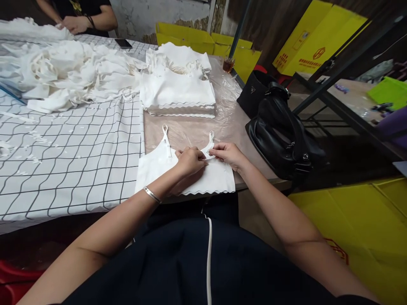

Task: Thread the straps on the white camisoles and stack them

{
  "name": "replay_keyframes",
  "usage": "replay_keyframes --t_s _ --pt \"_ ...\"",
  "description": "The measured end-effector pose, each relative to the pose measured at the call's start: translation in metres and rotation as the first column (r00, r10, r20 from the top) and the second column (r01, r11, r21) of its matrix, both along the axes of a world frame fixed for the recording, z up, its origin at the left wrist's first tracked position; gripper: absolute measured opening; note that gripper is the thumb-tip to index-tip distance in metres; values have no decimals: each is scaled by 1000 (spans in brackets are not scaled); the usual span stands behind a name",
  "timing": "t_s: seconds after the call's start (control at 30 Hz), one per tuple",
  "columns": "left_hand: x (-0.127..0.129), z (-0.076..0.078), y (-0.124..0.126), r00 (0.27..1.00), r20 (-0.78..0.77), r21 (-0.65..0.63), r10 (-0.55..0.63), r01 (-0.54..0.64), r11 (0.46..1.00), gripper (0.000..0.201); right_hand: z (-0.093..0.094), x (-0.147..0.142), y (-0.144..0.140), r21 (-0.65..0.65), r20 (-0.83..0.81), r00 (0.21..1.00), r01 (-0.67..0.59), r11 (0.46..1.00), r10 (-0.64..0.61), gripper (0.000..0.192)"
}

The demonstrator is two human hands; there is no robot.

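Observation:
A white camisole top [155, 169] with thin straps lies flat at the table's near edge, its wavy hem toward me. My left hand [192, 161] rests over the middle of the neckline, fingers bent and pinching the fabric edge. At the base of the right-hand strap [211, 137], my right hand [227, 153] has thumb and fingers pressed together on the strap. Small details between the fingertips are hidden. The left-hand strap [165, 134] stands up in a loop. Just beyond is a neat stack of white tops [178, 89].
A loose heap of white garments [85, 72] covers the checked tablecloth [95, 169] on the left. Black bags [280, 123] sit at the right table edge, near a cup [228, 65]. Yellow boxes [318, 38] stand around. Across the table, another person's hands [74, 25] handle white fabric.

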State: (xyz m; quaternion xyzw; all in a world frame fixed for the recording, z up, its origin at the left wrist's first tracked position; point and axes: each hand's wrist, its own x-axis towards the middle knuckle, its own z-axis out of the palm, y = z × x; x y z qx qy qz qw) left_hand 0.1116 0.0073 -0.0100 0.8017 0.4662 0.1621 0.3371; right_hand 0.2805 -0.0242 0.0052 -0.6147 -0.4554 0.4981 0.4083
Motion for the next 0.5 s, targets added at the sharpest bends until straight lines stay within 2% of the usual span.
replay_keyframes --t_s 0.13,0.27,0.37,0.5 --pt "-2 -1 1 998 54 -33 18 -17 999 14 -3 -7 -3 60 37 999 -21 998 19 41" --pt "-2 1 3 998 59 -55 15 -12 998 17 -7 -10 -5 125 145 989 -11 992 -8 38" --pt "-2 2 3 998 65 -75 15 -10 997 19 -11 -11 -5 157 214 977 -11 988 -23 34" --pt "-1 2 2 996 70 -87 48 -41 995 24 -14 -11 -5 179 226 974 -26 984 -15 24"
